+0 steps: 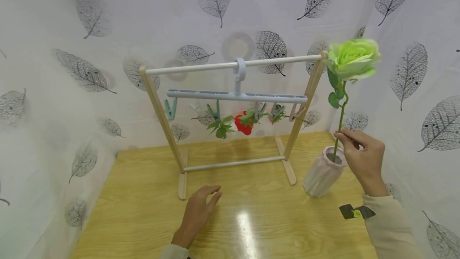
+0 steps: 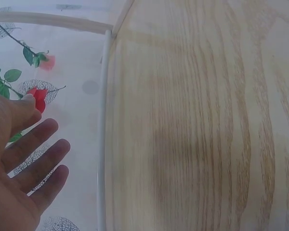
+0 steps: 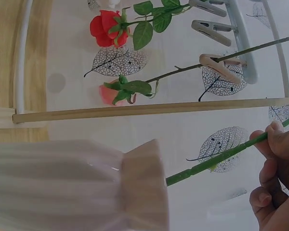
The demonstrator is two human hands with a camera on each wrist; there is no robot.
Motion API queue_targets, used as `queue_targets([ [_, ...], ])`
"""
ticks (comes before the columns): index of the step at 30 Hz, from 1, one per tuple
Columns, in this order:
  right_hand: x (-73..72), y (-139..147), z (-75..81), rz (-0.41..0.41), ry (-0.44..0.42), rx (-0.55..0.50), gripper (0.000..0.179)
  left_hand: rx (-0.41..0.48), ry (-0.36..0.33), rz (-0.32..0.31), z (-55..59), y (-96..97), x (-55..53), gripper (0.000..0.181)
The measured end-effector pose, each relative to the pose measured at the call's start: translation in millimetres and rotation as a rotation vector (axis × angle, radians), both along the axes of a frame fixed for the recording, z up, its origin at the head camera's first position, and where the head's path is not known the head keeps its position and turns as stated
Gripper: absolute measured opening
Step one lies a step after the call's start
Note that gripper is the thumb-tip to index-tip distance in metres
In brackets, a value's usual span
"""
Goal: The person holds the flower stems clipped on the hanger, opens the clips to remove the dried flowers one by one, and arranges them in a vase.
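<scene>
My right hand (image 1: 363,159) pinches the green stem (image 3: 216,163) of an artificial rose between thumb and fingertips. The pale green rose bloom (image 1: 353,59) stands high above that hand, and the stem's lower end is inside the mouth of a pinkish ribbed vase (image 1: 323,173). Low over the table in front of the rack, my left hand (image 1: 199,211) is held with fingers loosely extended and holds nothing. Behind it, a red rose (image 1: 244,123) and a pink rose (image 3: 111,92) hang head down from clothespins on a grey-blue hanger (image 1: 215,95).
A wooden rack (image 1: 161,119) with white rods carries the hanger by its hook. Several clothespins line the hanger, including a teal one (image 1: 171,109) at the left end and a beige one (image 1: 296,113) at the right. Leaf-print sheeting surrounds the wooden table (image 1: 143,219).
</scene>
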State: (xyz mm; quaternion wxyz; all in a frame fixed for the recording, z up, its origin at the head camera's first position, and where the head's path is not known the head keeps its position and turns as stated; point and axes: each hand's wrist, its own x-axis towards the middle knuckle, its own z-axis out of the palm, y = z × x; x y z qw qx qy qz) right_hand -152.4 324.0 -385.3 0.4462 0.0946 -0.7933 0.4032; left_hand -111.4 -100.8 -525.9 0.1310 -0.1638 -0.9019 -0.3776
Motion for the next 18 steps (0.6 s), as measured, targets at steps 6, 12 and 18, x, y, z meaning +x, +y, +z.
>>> queue_targets([
  [6, 0.6, 3, -5.3, -0.004, -0.032, -0.026, 0.015, -0.014, -0.01, -0.008, -2.1, -0.3, 0.4, 0.025],
  [12, 1.5, 5, -9.8, -0.027, -0.08, -0.035, 0.015, -0.024, -0.013, -0.01, -2.7, 0.1, 1.4, 0.026],
  [18, 3.6, 6, -14.8, -0.059, -0.153, -0.054, 0.013, -0.031, -0.007, -0.019, -2.5, 0.5, 1.5, 0.026],
])
